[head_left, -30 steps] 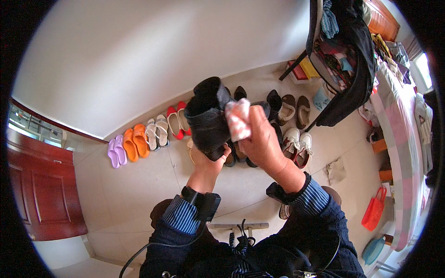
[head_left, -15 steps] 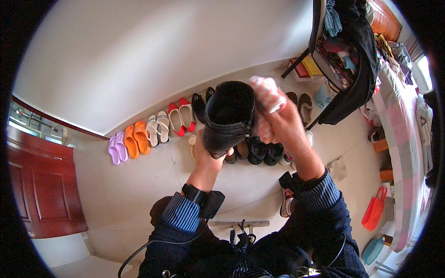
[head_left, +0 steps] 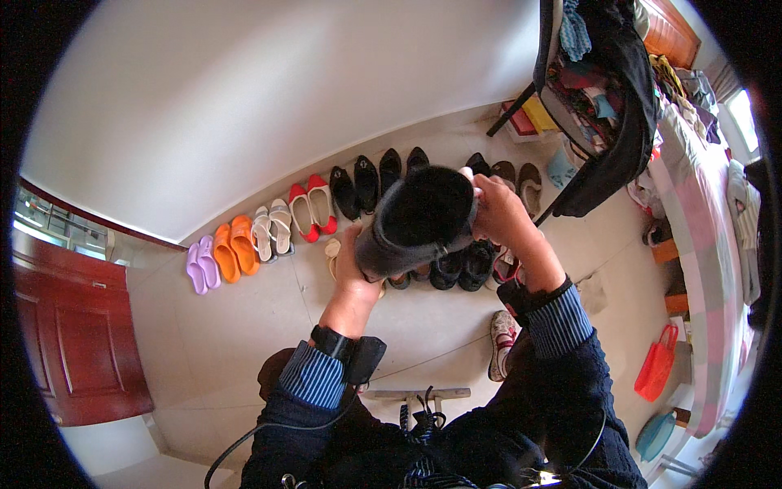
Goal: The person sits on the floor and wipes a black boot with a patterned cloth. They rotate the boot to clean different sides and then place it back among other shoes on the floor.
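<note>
A black ankle boot (head_left: 389,253) is up in front of me, tilted, with its dark, fuzzy-lined opening facing me. My left hand (head_left: 356,267) is wrapped around its lower left part. At the boot's right side, my right hand (head_left: 498,210) has its fingers closed against the outside of the shaft. A pale scrap of the pink-and-white checked cloth (head_left: 467,173) shows by those fingertips; the rest is hidden behind the boot and hand. Beneath the boot, rows of shoes on the floor are partly covered, among them black fuzzy shoes (head_left: 475,266).
Along the wall stand lilac clogs (head_left: 203,265), orange slippers (head_left: 236,249), pale sandals (head_left: 271,230), red-trimmed flats (head_left: 312,209) and several dark shoes. A black-framed rack (head_left: 631,155) and a bed (head_left: 692,187) are at right, near a red bag (head_left: 656,364). A reddish door (head_left: 85,334) is at left.
My right hand and the cloth have moved from beside the boot's shaft to behind its right edge, hiding most of the cloth. The boot has shifted slightly right and tilted further.
</note>
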Available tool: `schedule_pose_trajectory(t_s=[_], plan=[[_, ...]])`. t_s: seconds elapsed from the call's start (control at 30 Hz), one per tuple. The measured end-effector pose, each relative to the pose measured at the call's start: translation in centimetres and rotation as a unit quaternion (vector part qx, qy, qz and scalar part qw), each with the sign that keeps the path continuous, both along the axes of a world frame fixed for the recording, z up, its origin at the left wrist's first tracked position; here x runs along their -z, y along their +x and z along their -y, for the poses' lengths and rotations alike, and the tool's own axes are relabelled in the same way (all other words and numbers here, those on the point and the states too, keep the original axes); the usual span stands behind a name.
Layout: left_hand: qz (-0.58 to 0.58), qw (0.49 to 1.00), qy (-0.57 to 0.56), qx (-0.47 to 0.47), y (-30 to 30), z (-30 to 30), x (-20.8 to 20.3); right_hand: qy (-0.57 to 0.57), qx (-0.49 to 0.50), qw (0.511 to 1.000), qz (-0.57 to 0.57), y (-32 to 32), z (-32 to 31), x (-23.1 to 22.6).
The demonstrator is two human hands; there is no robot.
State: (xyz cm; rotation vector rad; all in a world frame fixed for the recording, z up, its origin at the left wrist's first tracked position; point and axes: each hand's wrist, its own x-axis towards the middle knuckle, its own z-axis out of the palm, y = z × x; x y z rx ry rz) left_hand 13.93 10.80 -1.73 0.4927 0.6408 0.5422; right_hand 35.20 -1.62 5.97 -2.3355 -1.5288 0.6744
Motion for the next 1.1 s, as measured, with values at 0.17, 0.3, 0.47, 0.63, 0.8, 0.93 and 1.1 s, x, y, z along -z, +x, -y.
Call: schedule_pose_trajectory(t_s=[0.17, 0.3, 0.47, 0.63, 0.8, 0.93, 1.1], plan=[[-0.046, 0.997, 0.044, 0.034, -1.0, 0.7, 1.2, 0.222, -0.080, 0.835, -0.496, 0.0, 1.2, -3.7], [-0.063, 0.995, 0.044, 0.058, -1.5, 0.3, 1.7, 0.214, -0.075, 0.875, -0.427, 1.5, 3.2, -5.2], [-0.022, 1.000, -0.019, -0.009, -0.8, -0.6, 0.9, 0.108, -0.037, 0.975, -0.192, 1.7, 1.7, -0.8], [-0.088, 0.994, 0.053, -0.018, -0.8, -1.3, 1.0, 0.312, -0.095, 0.907, -0.265, 0.1, 0.9, -1.1], [0.003, 1.000, 0.011, 0.005, -0.7, -0.8, 1.6, 0.318, -0.039, 0.885, -0.338, 0.1, 2.1, -4.1], [0.014, 0.998, 0.028, 0.057, -0.6, -1.0, -0.1, 0.094, 0.059, 0.955, -0.275, 0.7, 2.0, -0.7], [0.027, 0.999, -0.016, 0.033, -0.9, -0.4, -2.4, 0.142, 0.153, 0.964, 0.162, 2.0, 1.7, 3.2]])
